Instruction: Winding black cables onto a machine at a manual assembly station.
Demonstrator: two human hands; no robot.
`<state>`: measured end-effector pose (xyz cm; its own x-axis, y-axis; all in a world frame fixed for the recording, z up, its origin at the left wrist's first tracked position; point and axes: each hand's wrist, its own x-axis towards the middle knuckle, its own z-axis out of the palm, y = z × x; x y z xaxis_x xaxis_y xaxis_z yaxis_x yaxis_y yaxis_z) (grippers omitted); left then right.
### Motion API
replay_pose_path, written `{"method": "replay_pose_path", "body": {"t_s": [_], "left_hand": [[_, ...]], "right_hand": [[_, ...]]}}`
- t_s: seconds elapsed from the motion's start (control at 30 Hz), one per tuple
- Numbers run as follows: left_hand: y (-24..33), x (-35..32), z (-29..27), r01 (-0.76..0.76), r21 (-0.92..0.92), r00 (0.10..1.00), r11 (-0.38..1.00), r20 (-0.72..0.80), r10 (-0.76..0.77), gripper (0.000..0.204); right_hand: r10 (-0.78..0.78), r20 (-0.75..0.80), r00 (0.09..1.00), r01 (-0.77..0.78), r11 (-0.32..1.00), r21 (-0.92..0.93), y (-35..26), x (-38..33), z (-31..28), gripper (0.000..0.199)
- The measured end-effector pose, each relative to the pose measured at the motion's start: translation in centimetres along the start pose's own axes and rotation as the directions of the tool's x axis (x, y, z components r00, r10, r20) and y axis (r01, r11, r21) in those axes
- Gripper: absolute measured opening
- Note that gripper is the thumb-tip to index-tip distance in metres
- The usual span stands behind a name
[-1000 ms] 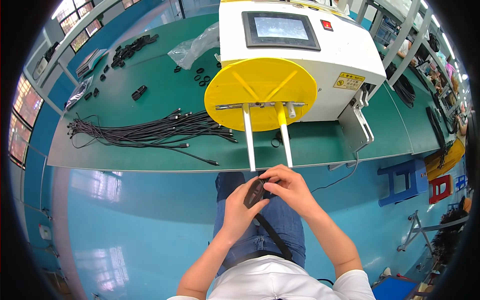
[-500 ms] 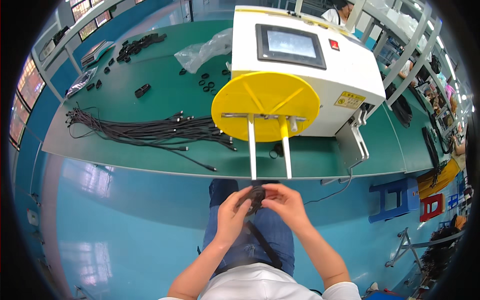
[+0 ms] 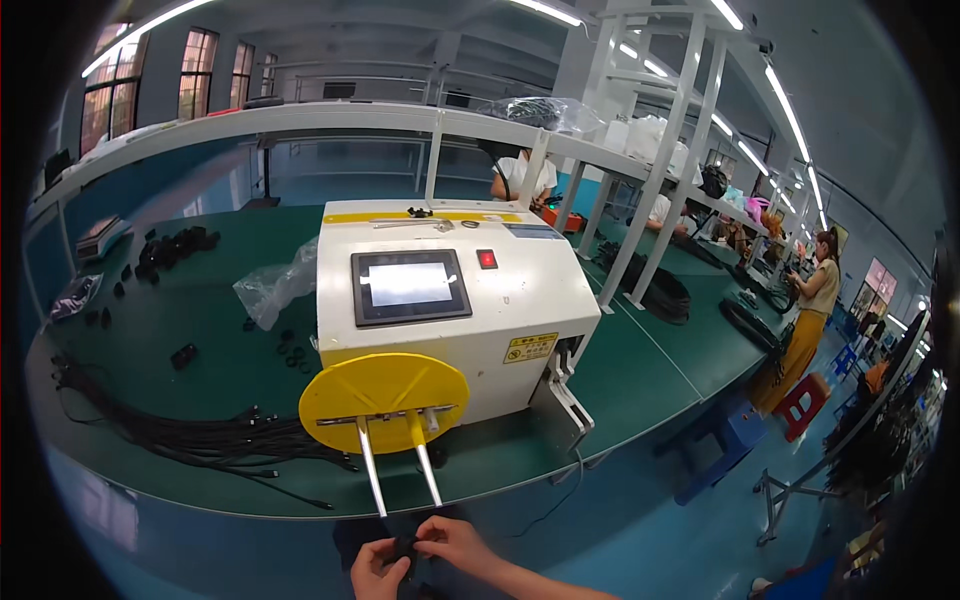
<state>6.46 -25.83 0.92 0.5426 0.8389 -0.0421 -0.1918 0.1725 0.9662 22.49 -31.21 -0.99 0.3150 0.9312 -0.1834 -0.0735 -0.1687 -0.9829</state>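
Note:
At the lower edge, just in front of the bench, my left hand (image 3: 376, 572) and my right hand (image 3: 450, 545) both grip a small dark coiled cable (image 3: 405, 547). The coil is partly hidden by the fingers and hard to make out against my dark clothing. Just beyond my hands, a yellow disc (image 3: 340, 385) with two prongs, one white (image 3: 371, 468) and one yellow and white (image 3: 424, 462), sticks out from the front of a white machine (image 3: 490, 350). Left of the disc, a bundle of black cables (image 3: 190, 440) lies on the green bench (image 3: 480, 475).
Small black rings (image 3: 293, 355), a clear plastic bag (image 3: 275, 285) and a heap of black parts (image 3: 170, 250) lie left of the machine. A metal bracket (image 3: 565, 410) juts out at its right. Blue stool (image 3: 720, 450) and red stool (image 3: 803, 405) stand right; a person (image 3: 815, 290) stands beyond.
My view has tilted up and swung right, so the bench and my hands sit lower in it. Both hands keep hold of the coiled cable.

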Motion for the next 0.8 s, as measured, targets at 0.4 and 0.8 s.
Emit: {"method": "replay_pose_path", "body": {"t_s": [0.4, 0.8], "left_hand": [[0.9, -0.3, -1.1, 0.301, -0.050, 0.937, 0.952, 0.203, -0.286, 0.011], [0.9, -0.2, -0.4, 0.250, 0.107, 0.953, 0.962, 0.147, -0.264, 0.014]], "right_hand": [[-0.188, 0.108, 0.976, 0.202, 0.969, -0.144, 0.2, -0.6, 0.4, 0.016], [-0.240, -0.004, 0.971, 0.231, 0.940, -0.250, -0.2, -1.3, 1.1, 0.016]]}}
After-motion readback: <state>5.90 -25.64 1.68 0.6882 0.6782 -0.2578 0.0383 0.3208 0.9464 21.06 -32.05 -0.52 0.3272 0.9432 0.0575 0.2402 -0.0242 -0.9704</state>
